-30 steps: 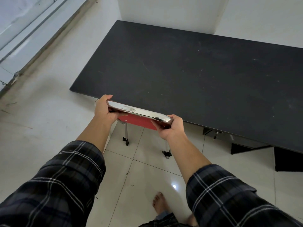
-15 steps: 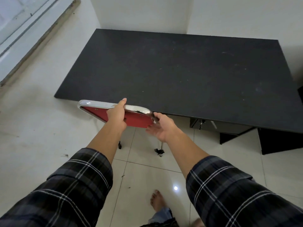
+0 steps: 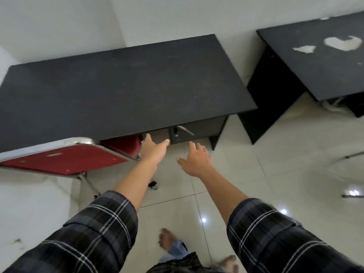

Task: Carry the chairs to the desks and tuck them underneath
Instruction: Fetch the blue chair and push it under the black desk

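Note:
A red chair (image 3: 65,159) with a chrome frame stands at the left front of the black desk (image 3: 122,85), its seat partly under the desktop and its backrest sticking out. My left hand (image 3: 154,149) hovers open just right of the chair's frame, apart from it. My right hand (image 3: 197,159) is open too, fingers spread, in front of the desk's drawer unit (image 3: 195,131). Neither hand holds anything.
A second black desk (image 3: 315,62) with pale worn patches stands to the right, a gap of tiled floor between the two. Chrome legs of another piece of furniture (image 3: 352,155) show at the right edge. White walls run behind. My bare feet (image 3: 167,240) are on the glossy tiles.
Both hands have come off the chair's backrest and opened. The view has swung right, so the chair now sits at the left and the second desk has come into sight.

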Demonstrator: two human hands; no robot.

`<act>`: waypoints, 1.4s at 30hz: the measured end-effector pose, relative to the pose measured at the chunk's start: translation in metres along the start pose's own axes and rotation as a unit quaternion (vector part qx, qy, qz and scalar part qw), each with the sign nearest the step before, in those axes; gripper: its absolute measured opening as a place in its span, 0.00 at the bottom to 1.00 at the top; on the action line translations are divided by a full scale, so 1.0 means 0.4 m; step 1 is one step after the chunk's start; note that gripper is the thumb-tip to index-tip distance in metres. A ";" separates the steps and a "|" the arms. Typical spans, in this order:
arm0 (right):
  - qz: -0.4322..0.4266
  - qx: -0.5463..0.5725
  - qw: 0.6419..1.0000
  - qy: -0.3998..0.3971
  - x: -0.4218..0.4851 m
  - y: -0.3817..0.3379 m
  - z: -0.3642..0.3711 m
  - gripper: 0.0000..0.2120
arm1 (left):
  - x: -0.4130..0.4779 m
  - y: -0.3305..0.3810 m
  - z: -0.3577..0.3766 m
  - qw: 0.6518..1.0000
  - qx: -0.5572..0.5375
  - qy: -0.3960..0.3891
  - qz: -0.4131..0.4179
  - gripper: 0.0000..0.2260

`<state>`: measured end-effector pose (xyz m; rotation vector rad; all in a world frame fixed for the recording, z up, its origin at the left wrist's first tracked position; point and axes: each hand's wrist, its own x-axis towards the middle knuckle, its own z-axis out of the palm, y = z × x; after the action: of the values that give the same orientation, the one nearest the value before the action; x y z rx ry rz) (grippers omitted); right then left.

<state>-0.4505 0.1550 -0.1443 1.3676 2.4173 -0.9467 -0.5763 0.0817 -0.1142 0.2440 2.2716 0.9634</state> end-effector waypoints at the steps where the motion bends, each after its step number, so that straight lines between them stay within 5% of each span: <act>1: 0.010 -0.006 1.000 0.014 -0.020 0.059 -0.024 0.41 | -0.033 0.022 0.048 0.997 0.060 -0.024 0.035 0.37; 8: 0.131 0.027 0.986 0.095 -0.227 0.496 -0.171 0.38 | -0.296 0.153 0.410 0.887 0.371 -0.124 0.247 0.35; 17: 0.292 0.113 0.929 0.197 -0.581 0.996 -0.300 0.40 | -0.701 0.239 0.906 0.759 0.453 -0.208 0.420 0.36; 25: 0.408 0.205 0.854 0.251 -0.827 1.283 -0.316 0.43 | -0.981 0.226 1.202 0.646 0.506 -0.290 0.492 0.38; 42: 0.519 0.266 0.757 0.294 -1.085 1.893 -0.514 0.43 | -1.445 0.373 1.863 0.547 0.468 -0.396 0.569 0.38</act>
<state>0.4394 0.2576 -0.1082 3.0588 1.1048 -0.9231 0.3288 0.3864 -0.1106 2.2706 1.2532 -0.1526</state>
